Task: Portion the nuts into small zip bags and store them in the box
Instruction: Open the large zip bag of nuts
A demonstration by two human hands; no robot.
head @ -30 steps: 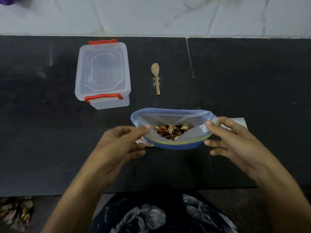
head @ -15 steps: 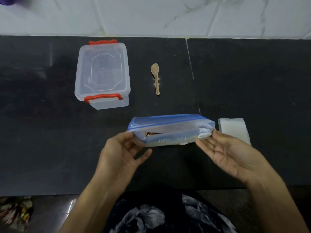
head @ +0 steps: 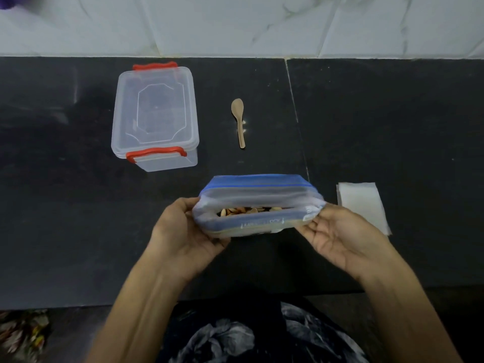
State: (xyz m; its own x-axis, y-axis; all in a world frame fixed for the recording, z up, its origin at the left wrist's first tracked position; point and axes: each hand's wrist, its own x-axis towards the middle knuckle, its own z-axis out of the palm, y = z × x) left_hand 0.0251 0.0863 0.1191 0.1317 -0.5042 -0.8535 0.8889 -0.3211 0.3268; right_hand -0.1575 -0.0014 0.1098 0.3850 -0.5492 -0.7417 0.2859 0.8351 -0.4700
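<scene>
A large clear zip bag (head: 258,195) with a blue zip strip is held up over the black counter (head: 392,121), its mouth open toward me. Nuts (head: 246,211) show inside it. My left hand (head: 183,231) grips the bag's left end, fingers curled round it. My right hand (head: 340,234) holds the right end with its fingertips, palm turned up. A clear plastic box (head: 154,116) with red latches stands shut at the back left. A small stack of white zip bags (head: 362,203) lies flat at the right, just beyond my right hand.
A small wooden spoon (head: 238,121) lies between the box and the counter's seam. A white tiled wall (head: 235,22) runs behind the counter. The counter's front edge is just under my forearms.
The bag has been lifted and tipped so its mouth faces me. Both hands shifted from pinching the rim to holding the bag's ends. The white bags at the right are now uncovered.
</scene>
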